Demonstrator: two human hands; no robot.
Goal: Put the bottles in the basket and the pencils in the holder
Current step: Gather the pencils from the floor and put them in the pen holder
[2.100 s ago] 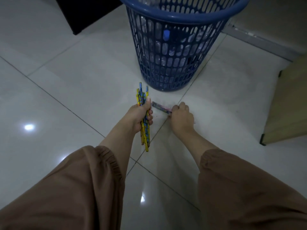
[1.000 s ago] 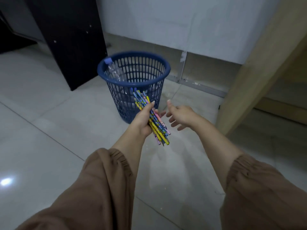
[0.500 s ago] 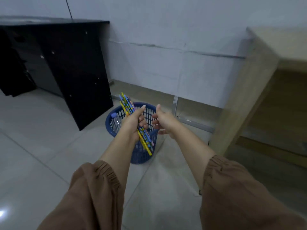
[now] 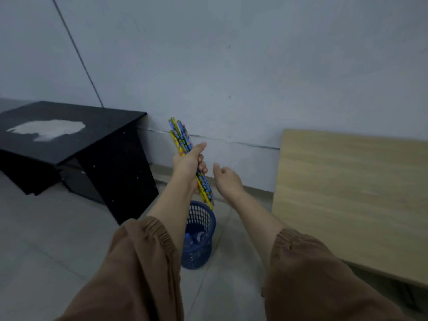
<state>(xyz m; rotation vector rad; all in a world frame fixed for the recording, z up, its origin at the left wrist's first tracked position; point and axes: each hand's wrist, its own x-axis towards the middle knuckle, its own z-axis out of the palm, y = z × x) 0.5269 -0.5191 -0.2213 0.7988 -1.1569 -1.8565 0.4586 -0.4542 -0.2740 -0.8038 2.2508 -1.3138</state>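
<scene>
My left hand [image 4: 188, 161] grips a bundle of several pencils [image 4: 181, 140], yellow and blue patterned, held roughly upright at chest height with tips pointing up and left. My right hand [image 4: 225, 179] hangs just to the right of the bundle, fingers loosely apart and holding nothing. Below my arms on the floor stands the blue plastic basket [image 4: 201, 218], partly hidden by my left forearm, with clear bottles [image 4: 196, 237] lying inside it. No pencil holder is in view.
A black desk [image 4: 69, 133] stands to the left against the grey wall. A light wooden table [image 4: 347, 181] fills the right side, its top bare. Grey floor tiles lie between the two, around the basket.
The view has risen from the floor to standing height. My left hand lifted the pencil bundle higher. My right hand, which picked a pencil off the floor earlier, now holds nothing.
</scene>
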